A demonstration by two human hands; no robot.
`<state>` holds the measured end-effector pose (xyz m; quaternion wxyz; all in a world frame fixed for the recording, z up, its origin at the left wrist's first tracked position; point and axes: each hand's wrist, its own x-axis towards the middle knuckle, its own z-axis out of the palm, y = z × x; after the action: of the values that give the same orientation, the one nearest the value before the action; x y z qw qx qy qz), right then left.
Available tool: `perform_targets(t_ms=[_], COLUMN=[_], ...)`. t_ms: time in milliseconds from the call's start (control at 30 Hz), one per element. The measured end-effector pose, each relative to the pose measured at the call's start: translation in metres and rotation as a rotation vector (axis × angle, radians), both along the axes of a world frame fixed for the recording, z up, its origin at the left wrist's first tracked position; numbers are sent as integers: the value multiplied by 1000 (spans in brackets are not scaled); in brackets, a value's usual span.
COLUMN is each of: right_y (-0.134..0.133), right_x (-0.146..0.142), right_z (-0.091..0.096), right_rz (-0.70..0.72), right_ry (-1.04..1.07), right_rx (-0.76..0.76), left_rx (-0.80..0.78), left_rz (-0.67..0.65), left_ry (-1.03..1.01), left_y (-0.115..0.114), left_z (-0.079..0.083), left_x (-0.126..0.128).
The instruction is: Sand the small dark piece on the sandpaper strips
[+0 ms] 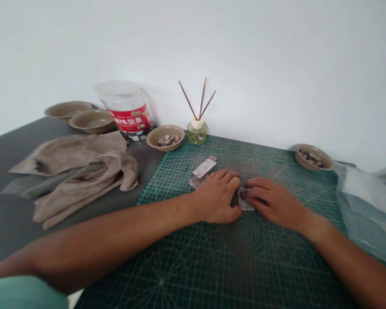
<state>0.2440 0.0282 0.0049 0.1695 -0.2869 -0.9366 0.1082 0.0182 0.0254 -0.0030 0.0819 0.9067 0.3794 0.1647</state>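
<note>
Both of my hands rest on a green cutting mat (212, 266). My left hand (217, 197) lies curled, fingers together, pressing on a small clear packet (246, 201) that holds dark bits. My right hand (273, 201) meets it from the right, fingertips pinching the same packet. Two more small flat packets (203, 168) lie just beyond my left hand on the mat.
A brown cloth (80, 171) lies crumpled on the dark table at left. Behind it stand two empty bowls (91, 120) and a clear jar with a red label (127, 109). A bowl of small pieces (165, 137), a reed diffuser (197, 131), another filled bowl (313, 156) and a clear plastic bag (369, 206) ring the mat.
</note>
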Motion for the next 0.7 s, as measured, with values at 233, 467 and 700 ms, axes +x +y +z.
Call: perform_targets(t_ms=[233, 467, 700], right_y=[-2, -2, -3], right_x=[-3, 3, -5], right_z=[-1, 7, 3], right_rz=[-9, -159, -98], right_ry=[47, 4, 60], right_rx=[-206, -251, -295], left_rx=[-6, -2, -2], left_rz=[3, 8, 1], left_ry=[12, 0, -2], left_y=[-1, -1, -2], left_z=[3, 1, 2], left_x=[0, 0, 1])
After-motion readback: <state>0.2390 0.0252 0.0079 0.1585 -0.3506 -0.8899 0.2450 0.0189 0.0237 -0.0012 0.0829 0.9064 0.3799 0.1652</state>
